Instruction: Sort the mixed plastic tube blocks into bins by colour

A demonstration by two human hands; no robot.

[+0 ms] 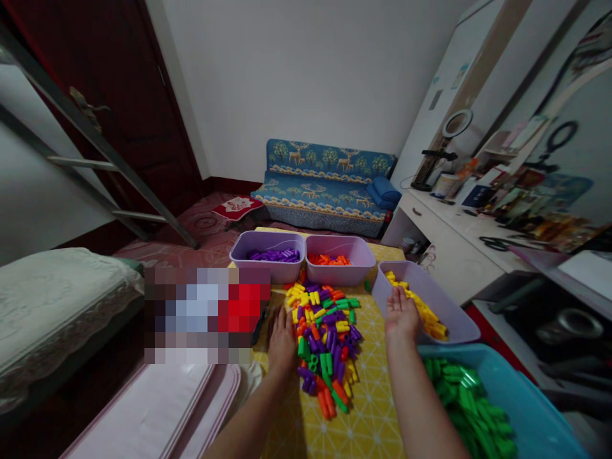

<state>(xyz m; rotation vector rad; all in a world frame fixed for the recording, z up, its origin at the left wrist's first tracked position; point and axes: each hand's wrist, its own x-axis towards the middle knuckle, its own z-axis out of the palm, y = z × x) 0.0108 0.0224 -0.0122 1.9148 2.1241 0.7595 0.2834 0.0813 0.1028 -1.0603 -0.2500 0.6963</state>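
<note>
A mixed pile of small plastic tube-shaped pieces [329, 338] in purple, yellow, green and orange lies on the yellow patterned tablecloth [370, 408]. My left hand [282, 341] rests along the pile's left side, fingers stretched out, with nothing visible in it. Over the near left rim of a lilac bin [456, 312] is my right hand [400, 315], palm turned up and fingers extended, holding nothing I can see. Yellow pieces [425, 312] lie inside that bin. Behind the pile stand one lilac bin [282, 273] with purple pieces and another lilac bin [342, 275] with orange ones.
A teal bin [528, 401] of green pieces [471, 398] stands at the near right. Pale pink lids [143, 408] lie at the near left, by a pixelated area. Beyond the table are a blue sofa [325, 185] and a cluttered desk [440, 220].
</note>
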